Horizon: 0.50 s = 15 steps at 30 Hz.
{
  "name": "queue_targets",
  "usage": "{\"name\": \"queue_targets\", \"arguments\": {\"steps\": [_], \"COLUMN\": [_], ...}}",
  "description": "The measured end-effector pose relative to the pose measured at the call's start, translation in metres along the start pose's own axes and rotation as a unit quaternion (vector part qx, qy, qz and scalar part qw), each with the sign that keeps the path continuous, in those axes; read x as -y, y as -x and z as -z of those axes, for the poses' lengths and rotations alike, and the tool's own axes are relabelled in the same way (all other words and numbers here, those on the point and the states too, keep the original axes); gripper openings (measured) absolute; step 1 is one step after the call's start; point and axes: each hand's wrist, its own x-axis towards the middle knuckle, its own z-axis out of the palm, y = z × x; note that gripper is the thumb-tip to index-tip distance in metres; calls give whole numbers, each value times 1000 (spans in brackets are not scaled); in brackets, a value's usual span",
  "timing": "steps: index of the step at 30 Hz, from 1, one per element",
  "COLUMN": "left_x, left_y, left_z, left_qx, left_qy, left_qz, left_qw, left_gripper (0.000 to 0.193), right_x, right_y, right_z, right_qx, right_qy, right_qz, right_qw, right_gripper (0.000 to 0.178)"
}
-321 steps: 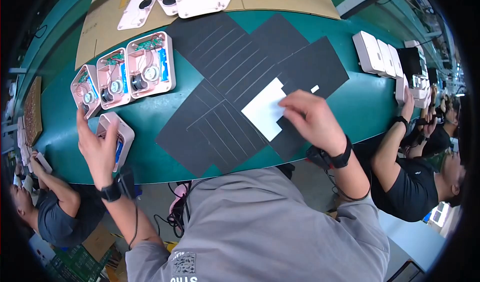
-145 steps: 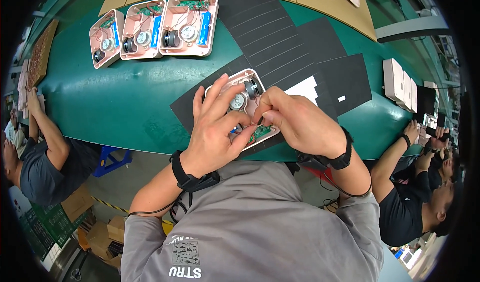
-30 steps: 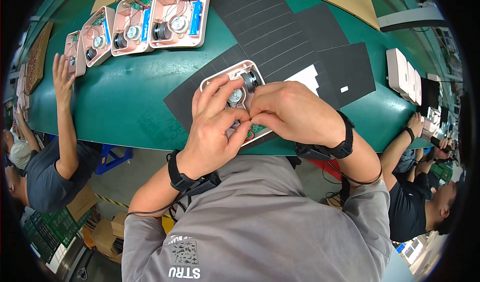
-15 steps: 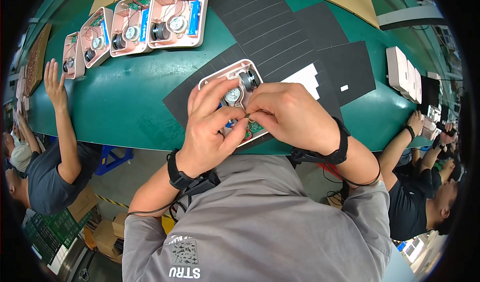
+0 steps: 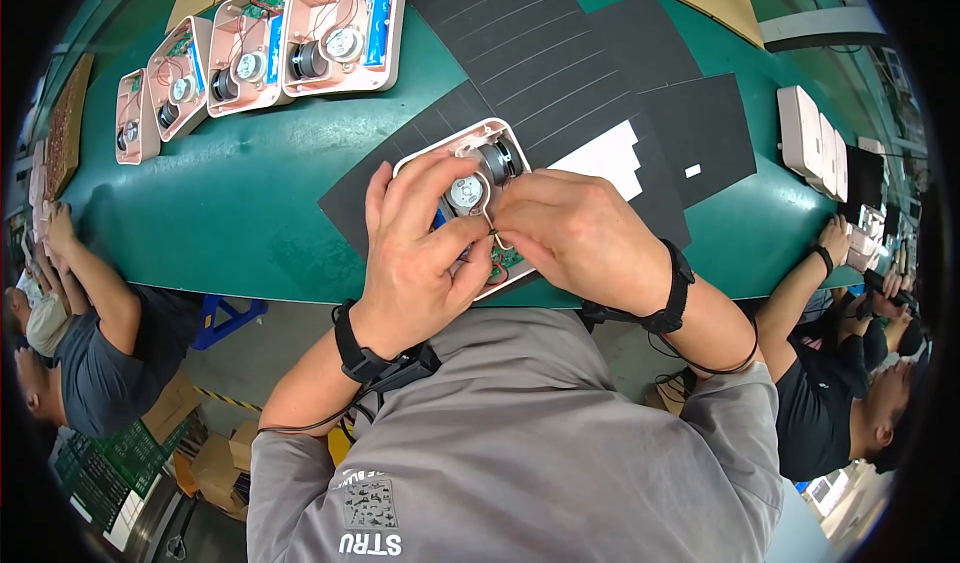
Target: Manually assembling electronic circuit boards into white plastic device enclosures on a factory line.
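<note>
Hands (image 5: 415,255) over half-hidden pink housing (image 5: 466,147)

Open pink housing, wiring exposed, at the near side of the desk (image 5: 250,203).
The housing (image 5: 440,148) lay open side up and askew on a black sheet (image 5: 350,198), its rounded rim partly hidden by the left hand (image 5: 415,253); a black cylindrical part (image 5: 496,163) sat in its far corner, a silver disc (image 5: 466,193) just beside it; a blue part (image 5: 439,219) showed in a gap under that hand; a green circuit board (image 5: 509,257) filled the near end, red wires (image 5: 497,273) looping over it; a tiny dark piece (image 5: 493,231), too small to identify, was at the fingertips.
</note>
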Motion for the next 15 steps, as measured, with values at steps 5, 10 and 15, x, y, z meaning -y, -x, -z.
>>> {"name": "queue_targets", "arguments": {"steps": [5,10,15], "left_x": [-6,-1,2], "left_y": [-2,-3,-2], "left_z": [2,1,-3], "left_qx": [18,19,11], "left_qy": [-16,10,25], "left_qz": [18,25,14], "left_qw": [1000,999,1000], "left_gripper": [14,13,14], "right_x": [1,4,10], "right_y": [-1,-5,-4], "right_z": [0,1,-5], "right_qx": [16,37,36], "right_qy": [22,49,85], "right_qz": [-14,-25,-56], "right_qw": [1000,998,994], "right_gripper": [16,16,18]}}
